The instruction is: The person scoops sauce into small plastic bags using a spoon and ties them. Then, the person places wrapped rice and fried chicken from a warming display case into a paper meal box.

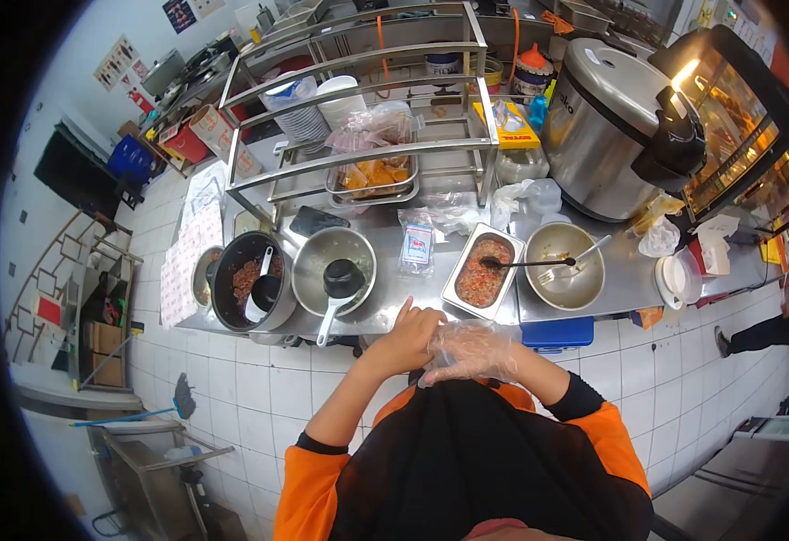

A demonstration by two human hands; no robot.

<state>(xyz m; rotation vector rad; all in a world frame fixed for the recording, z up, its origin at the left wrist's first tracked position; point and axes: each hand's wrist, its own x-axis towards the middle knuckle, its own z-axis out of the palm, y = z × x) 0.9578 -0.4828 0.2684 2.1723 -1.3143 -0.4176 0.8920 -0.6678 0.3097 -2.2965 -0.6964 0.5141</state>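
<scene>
My right hand (480, 350) wears a clear plastic glove, its fingers loosely spread and pointing left. My left hand (408, 338) is bare and touches the glove near its fingertips; its index finger points up and the others curl at the plastic. Both are in front of the steel counter's edge. Beyond them are a packet with blue and red print (417, 243) and a rectangular steel pan (477, 284) of chopped red mixture with a black spoon. A bowl with a ladle (336, 261) stands left, beside a deep pot (243, 279) holding meat and another ladle.
A steel bowl with a fork (583, 279) is right of the pan. Behind are a metal rack (358, 63), a tray of orange food (374, 176) and a large cooker (602, 126). Another person (777, 329) stands at far right. A blue box (556, 334) is below the counter.
</scene>
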